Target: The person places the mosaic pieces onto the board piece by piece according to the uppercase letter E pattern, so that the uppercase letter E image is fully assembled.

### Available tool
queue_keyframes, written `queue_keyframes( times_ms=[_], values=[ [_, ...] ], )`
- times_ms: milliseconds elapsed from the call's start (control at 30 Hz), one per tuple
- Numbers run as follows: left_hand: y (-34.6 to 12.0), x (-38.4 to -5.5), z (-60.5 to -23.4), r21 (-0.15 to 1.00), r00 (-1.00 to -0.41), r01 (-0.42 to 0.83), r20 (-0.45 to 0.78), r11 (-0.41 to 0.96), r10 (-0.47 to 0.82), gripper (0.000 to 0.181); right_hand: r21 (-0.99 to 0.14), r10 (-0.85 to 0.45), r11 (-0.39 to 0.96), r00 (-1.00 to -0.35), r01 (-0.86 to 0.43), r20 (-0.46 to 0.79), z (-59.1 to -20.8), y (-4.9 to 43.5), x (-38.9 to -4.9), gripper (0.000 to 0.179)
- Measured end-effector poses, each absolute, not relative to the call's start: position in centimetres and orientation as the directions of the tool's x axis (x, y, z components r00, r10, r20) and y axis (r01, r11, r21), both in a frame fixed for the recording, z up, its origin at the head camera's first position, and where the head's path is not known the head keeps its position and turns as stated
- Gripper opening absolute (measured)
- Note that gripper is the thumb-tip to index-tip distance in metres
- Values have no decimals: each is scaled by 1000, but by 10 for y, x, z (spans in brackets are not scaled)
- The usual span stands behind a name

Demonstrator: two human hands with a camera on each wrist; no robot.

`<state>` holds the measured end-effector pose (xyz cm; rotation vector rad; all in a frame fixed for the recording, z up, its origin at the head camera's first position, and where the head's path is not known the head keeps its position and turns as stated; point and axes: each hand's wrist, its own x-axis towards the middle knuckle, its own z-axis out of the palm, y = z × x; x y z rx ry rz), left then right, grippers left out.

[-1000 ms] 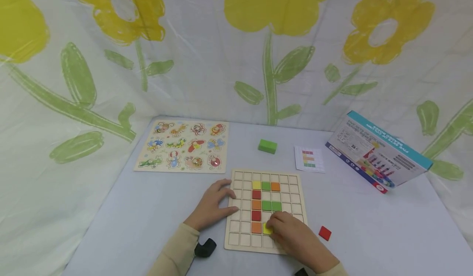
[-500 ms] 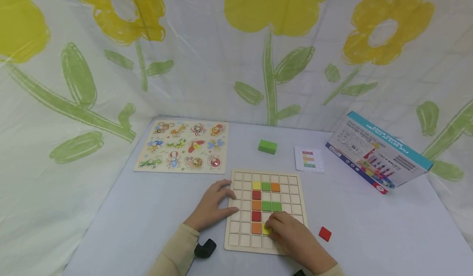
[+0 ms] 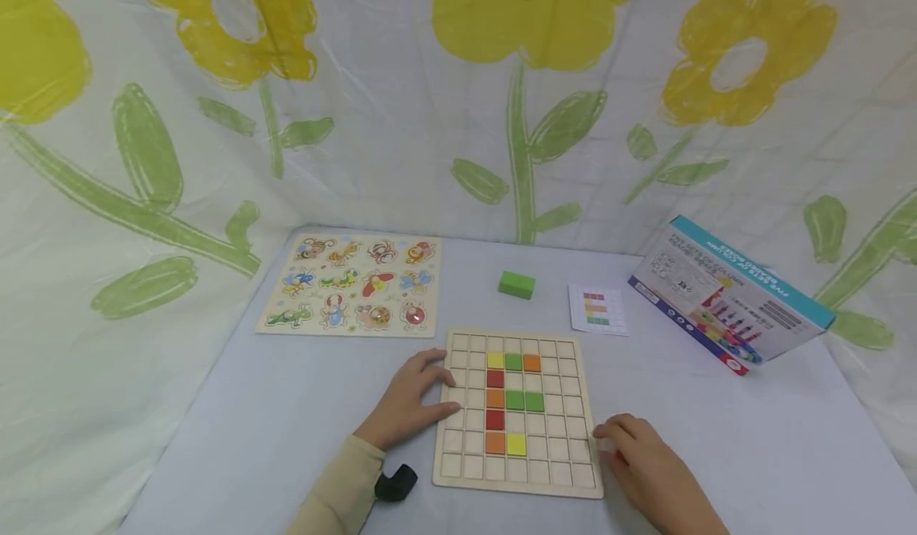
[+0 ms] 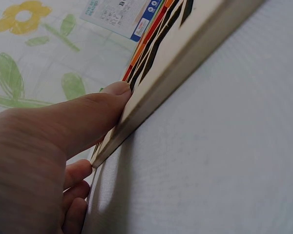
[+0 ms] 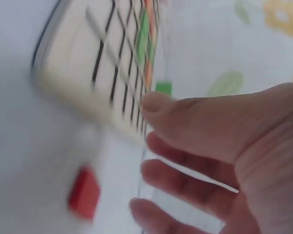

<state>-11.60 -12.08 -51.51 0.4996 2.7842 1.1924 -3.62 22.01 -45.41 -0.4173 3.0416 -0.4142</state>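
Note:
A wooden grid board (image 3: 562, 471) lies on the table with coloured square tiles in some cells: yellow, green, orange and red. My left hand (image 3: 408, 400) rests at its left edge, fingers spread. In the left wrist view the thumb (image 4: 97, 114) touches the board's rim. Off the board's right edge is my right hand (image 3: 648, 463), holding nothing. A loose red tile (image 5: 84, 192) lies on the table below its parted fingers in the right wrist view; the hand mostly hides it from the head view. The yellow tile (image 3: 516, 444) sits in the bottom tile row.
An insect picture puzzle (image 3: 351, 284) lies at the back left. Behind the grid board are a green block (image 3: 517, 284) and a pattern card (image 3: 598, 310). A printed box (image 3: 731, 296) stands at the back right. The flowered curtain (image 3: 387, 137) closes off the far side.
My right hand has let go of the yellow tile and moved right, off the board, to the loose red tile. The left hand stays at the board's left edge.

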Motion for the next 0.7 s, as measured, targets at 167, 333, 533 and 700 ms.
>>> queue_keyframes(
  times_ms=[167,333,533,700],
  values=[
    [-122,-116,-513,719,-944,265,59,642,323,24,-271,-161,956,-974,-114,-157,-455,247,-32,35],
    [-122,-116,-513,716,-943,270,63,644,326,23,-299,-121,954,-954,-34,-276,-461,255,-32,33],
    [-122,-116,-514,718,-943,267,59,642,327,24,-323,-132,945,-964,-52,-231,-467,255,-30,29],
    [-123,-116,-515,722,-943,269,62,637,328,24,-309,-129,949,-975,-68,-181,-469,255,-29,23]
  ],
)
